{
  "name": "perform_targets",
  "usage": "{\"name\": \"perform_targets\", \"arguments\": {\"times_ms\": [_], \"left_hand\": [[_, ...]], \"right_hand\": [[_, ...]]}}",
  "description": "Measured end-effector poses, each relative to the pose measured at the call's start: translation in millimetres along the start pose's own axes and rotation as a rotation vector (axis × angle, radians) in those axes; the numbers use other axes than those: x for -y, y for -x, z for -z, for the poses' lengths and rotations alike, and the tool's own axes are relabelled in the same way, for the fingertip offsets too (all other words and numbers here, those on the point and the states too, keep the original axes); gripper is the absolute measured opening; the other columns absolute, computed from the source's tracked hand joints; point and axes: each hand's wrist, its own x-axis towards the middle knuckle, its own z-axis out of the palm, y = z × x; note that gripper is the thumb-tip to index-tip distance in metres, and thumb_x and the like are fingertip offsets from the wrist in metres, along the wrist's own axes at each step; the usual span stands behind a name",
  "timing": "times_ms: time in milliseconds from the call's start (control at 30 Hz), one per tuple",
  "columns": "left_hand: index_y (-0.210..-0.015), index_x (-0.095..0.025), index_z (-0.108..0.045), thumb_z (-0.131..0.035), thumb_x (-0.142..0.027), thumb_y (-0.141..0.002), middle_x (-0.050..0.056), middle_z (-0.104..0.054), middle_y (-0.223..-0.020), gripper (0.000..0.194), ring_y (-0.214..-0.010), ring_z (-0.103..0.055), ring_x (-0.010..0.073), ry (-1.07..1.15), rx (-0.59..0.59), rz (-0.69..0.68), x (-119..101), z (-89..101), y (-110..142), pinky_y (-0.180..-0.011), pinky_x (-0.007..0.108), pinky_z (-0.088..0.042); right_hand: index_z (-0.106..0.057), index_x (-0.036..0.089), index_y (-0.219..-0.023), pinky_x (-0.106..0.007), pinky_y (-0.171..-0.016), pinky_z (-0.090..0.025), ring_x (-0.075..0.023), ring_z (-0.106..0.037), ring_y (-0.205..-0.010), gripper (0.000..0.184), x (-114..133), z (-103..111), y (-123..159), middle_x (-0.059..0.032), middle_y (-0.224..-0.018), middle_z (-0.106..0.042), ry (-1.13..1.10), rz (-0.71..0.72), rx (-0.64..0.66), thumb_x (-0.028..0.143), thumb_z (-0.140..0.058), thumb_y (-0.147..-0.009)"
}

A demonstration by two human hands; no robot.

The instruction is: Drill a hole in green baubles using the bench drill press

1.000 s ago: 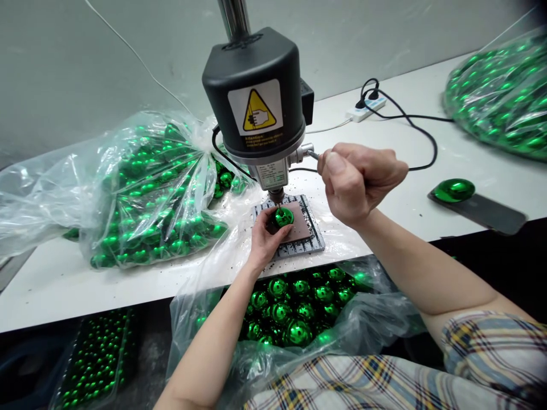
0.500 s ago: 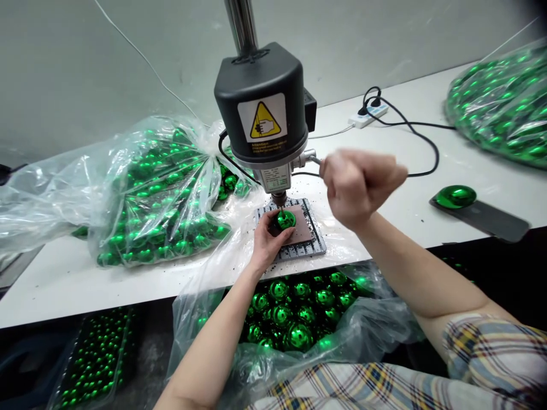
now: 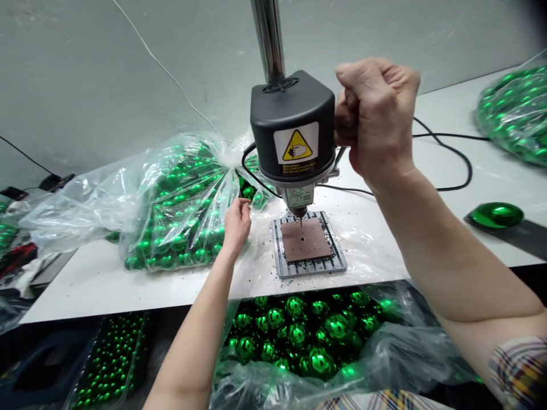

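A small black bench drill (image 3: 293,114) stands on a white table (image 3: 106,285), its bit raised above a brown pad (image 3: 305,239) with a hole in it, on a grey slotted base (image 3: 282,267). My right hand (image 3: 376,119) is a raised fist beside the drill head, closed round its feed lever, which is mostly hidden. My left hand (image 3: 237,222) rests at the mouth of a clear plastic bag (image 3: 171,188) full of shiny green balls, fingers curled; what they hold is hidden. No ball lies on the pad.
A second open bag of green balls (image 3: 299,336) sits below the table edge in front of me. A third bag (image 3: 513,114) lies far right. A green half-shell (image 3: 496,215) rests on a dark phone (image 3: 530,236). A black cable (image 3: 453,148) loops behind. A tray of small green beads (image 3: 111,359) sits lower left.
My right fist rose with the lever and the drill bit lifted off the pad. My left hand took the green ball off the pad and moved left to the bag's mouth.
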Motion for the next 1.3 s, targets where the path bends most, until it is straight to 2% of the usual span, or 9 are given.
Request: {"name": "perform_targets", "arguments": {"times_ms": [133, 267, 333, 400, 500, 633, 733, 1033, 1300], "left_hand": [[-0.099, -0.017, -0.071, -0.057, -0.010, -0.083, 0.010, -0.071, -0.106, 0.022, -0.104, -0.065, 0.0252, -0.217, 0.114, 0.010, 24, -34.5, -70, -0.099, 0.037, -0.048], [-0.096, -0.020, -0.072, -0.073, -0.008, -0.066, 0.007, -0.070, -0.106, 0.032, -0.106, -0.065, 0.0266, -0.206, 0.222, -0.025, 33, -56.5, -83, -0.098, 0.035, -0.049], [-0.105, -0.019, -0.068, -0.072, -0.011, -0.069, 0.010, -0.068, -0.111, 0.037, -0.110, -0.063, 0.0278, -0.201, 0.151, -0.006, 33, -55.1, -74, -0.101, 0.038, -0.048], [-0.113, -0.018, -0.063, -0.071, -0.017, -0.074, 0.011, -0.065, -0.114, 0.039, -0.112, -0.062, 0.0272, -0.099, -0.043, 0.012, 31, -46.1, -60, -0.101, 0.040, -0.048], [-0.123, -0.022, -0.054, -0.068, -0.032, -0.084, 0.008, -0.064, -0.116, 0.043, -0.106, -0.063, 0.0218, 0.311, -0.266, -0.006, 19, -28.6, -28, -0.094, 0.037, -0.052], [-0.122, -0.026, -0.050, -0.067, -0.047, -0.086, 0.008, -0.067, -0.112, 0.045, -0.095, -0.069, 0.0202, 0.816, 0.007, 0.112, -2, -20.9, 21, -0.082, 0.037, -0.058], [-0.114, -0.024, -0.052, -0.075, -0.052, -0.080, 0.009, -0.070, -0.109, 0.050, -0.092, -0.071, 0.0215, 0.914, 0.141, 0.242, -11, -30.7, 48, -0.080, 0.040, -0.059], [-0.109, -0.020, -0.058, -0.084, -0.047, -0.070, 0.005, -0.073, -0.095, 0.054, -0.082, -0.067, 0.0161, 0.599, 0.095, 0.169, -8, -67.3, 66, -0.071, 0.028, -0.048], [-0.107, -0.020, -0.063, -0.084, -0.039, -0.070, 0.007, -0.069, -0.108, 0.047, -0.094, -0.064, 0.0197, 0.459, 0.112, 0.047, -13, -82.9, 71, -0.083, 0.034, -0.050]], "right_hand": [[-0.041, 0.022, -0.046, -0.027, -0.031, -0.011, -0.0082, -0.021, -0.034, 0.047, 0, 1, 1, 0.0054, -0.040, -0.033, -0.004, 0.001, 0.014, 0.003, -0.053, -0.087], [-0.042, 0.021, -0.048, -0.027, -0.031, -0.014, -0.0085, -0.023, -0.034, 0.045, 0, 2, 0, 0.0051, -0.041, -0.036, 0.010, 0.007, 0.041, 0.005, -0.054, -0.088], [-0.041, 0.022, -0.048, -0.026, -0.030, -0.014, -0.0079, -0.023, -0.033, 0.046, -2, 2, -1, 0.0057, -0.040, -0.035, 0.018, 0.022, 0.039, 0.006, -0.057, -0.088], [-0.040, 0.022, -0.047, -0.026, -0.028, -0.013, -0.0074, -0.022, -0.032, 0.046, -5, 2, -3, 0.0064, -0.039, -0.034, 0.015, 0.059, 0.024, 0.006, -0.060, -0.085], [-0.040, 0.023, -0.046, -0.025, -0.025, -0.012, -0.0068, -0.021, -0.031, 0.045, -11, 3, -6, 0.0070, -0.038, -0.032, 0.017, 0.116, 0.025, 0.009, -0.064, -0.082], [-0.041, 0.024, -0.048, -0.027, -0.026, -0.014, -0.0077, -0.023, -0.032, 0.044, -15, 6, -8, 0.0068, -0.040, -0.032, 0.022, 0.146, 0.059, 0.014, -0.067, -0.083], [-0.040, 0.024, -0.050, -0.029, -0.027, -0.015, -0.0088, -0.022, -0.033, 0.045, -17, 7, -10, 0.0065, -0.040, -0.032, 0.028, 0.149, 0.059, 0.010, -0.062, -0.086], [-0.027, 0.022, -0.053, -0.027, -0.034, -0.023, -0.0083, -0.023, -0.039, 0.048, -9, 0, -9, 0.0045, -0.047, -0.026, 0.177, 0.088, 0.017, 0.009, -0.051, -0.092], [-0.027, 0.021, -0.057, -0.025, -0.038, -0.029, -0.0072, -0.022, -0.039, 0.047, -17, 6, -13, 0.0049, -0.051, -0.027, 0.199, 0.165, 0.095, 0.012, -0.052, -0.097]]}}
